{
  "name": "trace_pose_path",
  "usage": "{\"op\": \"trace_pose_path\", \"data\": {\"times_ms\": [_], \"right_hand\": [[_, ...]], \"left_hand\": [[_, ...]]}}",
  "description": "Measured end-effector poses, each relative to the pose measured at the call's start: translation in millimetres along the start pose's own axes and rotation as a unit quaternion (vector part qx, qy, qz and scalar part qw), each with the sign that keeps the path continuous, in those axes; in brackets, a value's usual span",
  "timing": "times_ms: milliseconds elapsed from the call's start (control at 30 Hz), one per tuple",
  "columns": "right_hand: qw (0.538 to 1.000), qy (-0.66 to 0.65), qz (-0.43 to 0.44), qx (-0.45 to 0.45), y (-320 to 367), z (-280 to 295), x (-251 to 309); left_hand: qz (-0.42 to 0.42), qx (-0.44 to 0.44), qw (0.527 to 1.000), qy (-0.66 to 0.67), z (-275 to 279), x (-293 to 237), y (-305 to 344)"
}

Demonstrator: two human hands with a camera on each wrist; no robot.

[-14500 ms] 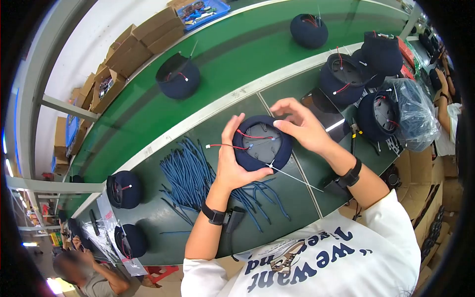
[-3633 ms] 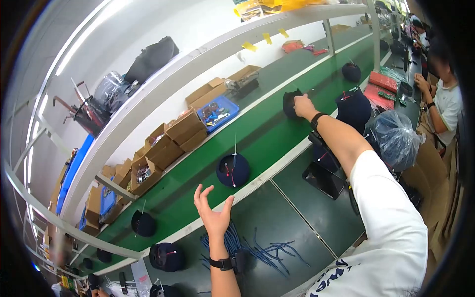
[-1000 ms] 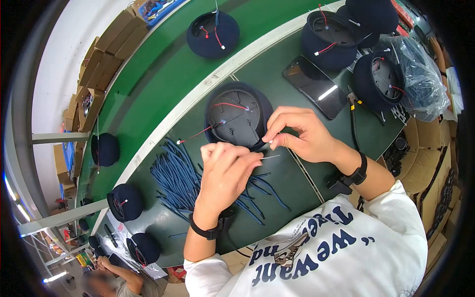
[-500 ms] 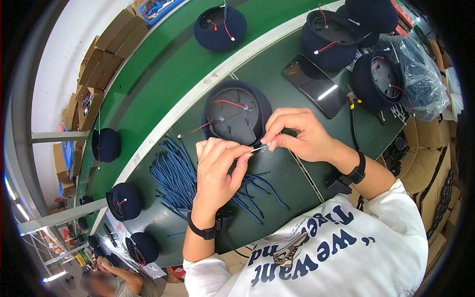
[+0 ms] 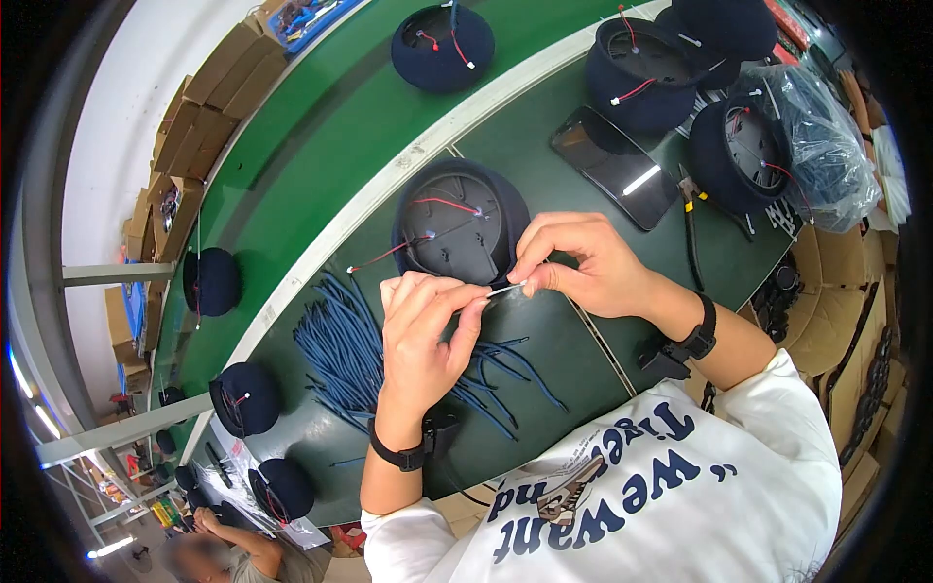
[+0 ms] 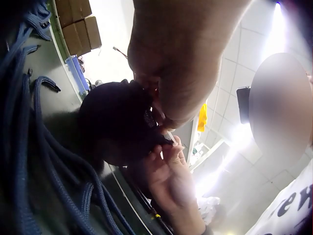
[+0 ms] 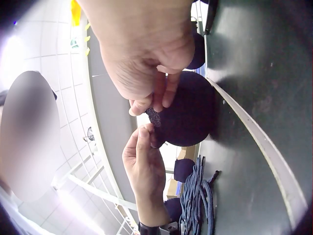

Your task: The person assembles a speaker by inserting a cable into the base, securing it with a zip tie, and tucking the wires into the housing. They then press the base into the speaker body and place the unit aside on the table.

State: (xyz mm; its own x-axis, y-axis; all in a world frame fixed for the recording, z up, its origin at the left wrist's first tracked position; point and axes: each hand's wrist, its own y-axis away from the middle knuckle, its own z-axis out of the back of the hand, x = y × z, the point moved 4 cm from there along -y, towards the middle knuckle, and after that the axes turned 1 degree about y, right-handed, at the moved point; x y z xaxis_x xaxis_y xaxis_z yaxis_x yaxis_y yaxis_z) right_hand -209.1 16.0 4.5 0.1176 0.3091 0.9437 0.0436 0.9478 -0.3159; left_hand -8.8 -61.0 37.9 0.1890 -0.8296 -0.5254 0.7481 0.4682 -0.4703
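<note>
You pinched a thin white strip.
Your left hand and right hand gripped it near the navy shell.

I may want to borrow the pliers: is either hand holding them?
No, the pliers lie on the green table near the phone, while the left hand and right hand pinch a thin pale strip.

The left hand and the right hand cover the white strip's ends; the left also hides some cords. The tray is cut off above, its contents too small to tell.
</note>
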Motion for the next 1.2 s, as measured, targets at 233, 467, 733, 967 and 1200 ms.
{"op": "trace_pose_path", "data": {"times_ms": [233, 467, 733, 967, 1200], "right_hand": [[1.000, 0.000, 0.004, 0.000, 0, 0, 1], [0.999, 0.038, 0.022, -0.014, 1, -3, 4], [0.993, -0.084, -0.042, -0.069, 12, -16, -11], [1.000, 0.003, 0.007, -0.012, 7, -12, -1], [0.995, 0.089, -0.010, -0.043, 23, 17, 19]], "left_hand": [[-0.001, -0.001, 1.000, 0.002, 0, 0, 1], [-0.003, -0.001, 1.000, 0.015, -2, -2, 0], [-0.018, -0.089, 0.996, 0.020, -12, -3, 1], [-0.149, -0.057, 0.985, -0.060, -11, -7, -1], [-0.168, -0.085, 0.975, -0.118, -15, -6, -1]]}}
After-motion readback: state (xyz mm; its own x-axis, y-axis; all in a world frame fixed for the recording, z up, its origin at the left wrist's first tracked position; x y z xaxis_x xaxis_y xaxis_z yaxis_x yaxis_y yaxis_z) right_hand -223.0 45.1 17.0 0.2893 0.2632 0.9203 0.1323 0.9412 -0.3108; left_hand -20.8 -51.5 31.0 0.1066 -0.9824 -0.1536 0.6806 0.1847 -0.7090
